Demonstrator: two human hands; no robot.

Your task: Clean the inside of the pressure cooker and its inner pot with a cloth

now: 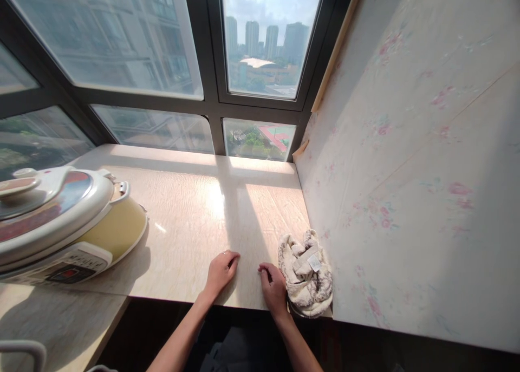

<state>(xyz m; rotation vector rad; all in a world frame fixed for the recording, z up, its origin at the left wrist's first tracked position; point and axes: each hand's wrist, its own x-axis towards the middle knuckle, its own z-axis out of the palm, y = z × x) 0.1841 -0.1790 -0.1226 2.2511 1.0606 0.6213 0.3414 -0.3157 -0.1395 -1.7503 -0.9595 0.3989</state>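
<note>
My left hand (223, 271) rests on the pale marbled countertop (182, 253) near its front edge, fingers curled in and nothing visible in it. To the right, across a short gap, my right hand (273, 285) also lies on the counter in a loose fist that looks empty. Right beside it is a crumpled cream and brown cloth (306, 274) with a small white label, heaped against the wall. I cannot make out whether my right hand touches the cloth.
A yellow and white electric cooker (101, 220) with a lid stands at the left. Floral wallpaper (406, 198) covers the wall on the right. Dark-framed windows (211, 63) rise behind the counter. A grey curved handle (24, 347) shows at lower left.
</note>
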